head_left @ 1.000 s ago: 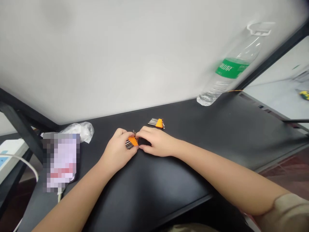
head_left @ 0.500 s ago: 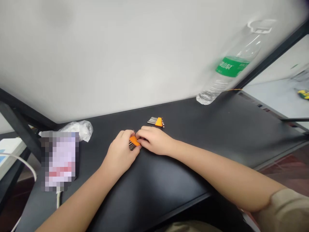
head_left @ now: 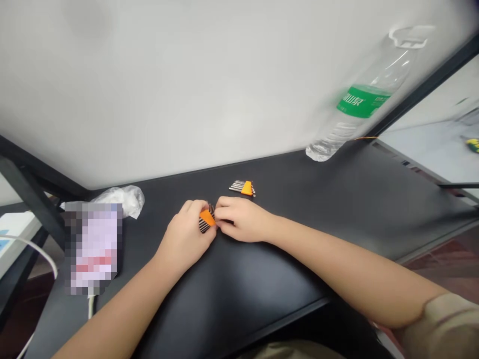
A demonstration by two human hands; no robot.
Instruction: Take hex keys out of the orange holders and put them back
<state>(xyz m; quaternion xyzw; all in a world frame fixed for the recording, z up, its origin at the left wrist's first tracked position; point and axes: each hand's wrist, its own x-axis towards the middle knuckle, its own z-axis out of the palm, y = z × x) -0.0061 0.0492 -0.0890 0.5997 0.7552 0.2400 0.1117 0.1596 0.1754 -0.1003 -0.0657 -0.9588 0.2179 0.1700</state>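
Observation:
My left hand [head_left: 189, 227] is closed around a hex key set [head_left: 207, 217], an orange holder with several dark metal keys, just above the black table. The keys' long shafts point down-left, and their short ends show at the upper right of the holder. My right hand [head_left: 239, 219] has its fingers drawn together at those short ends, touching or nearly touching them; what its fingertips pinch is hidden. Beyond my right hand, a second hex key set [head_left: 246, 188] with silver keys in an orange holder lies flat on the table.
Against the white wall [head_left: 209, 89] at the right leans a large clear bottle [head_left: 362, 101] with a green label. A crumpled plastic bag [head_left: 129, 200] and a blurred-out device [head_left: 97, 247] with a white cable [head_left: 91, 306] lie at the left. Black frame posts [head_left: 33, 199] flank the table [head_left: 299, 269].
My right hand has shifted slightly right along the held set, uncovering more of the keys' dark short ends. My left hand keeps its hold. The view has moved a little.

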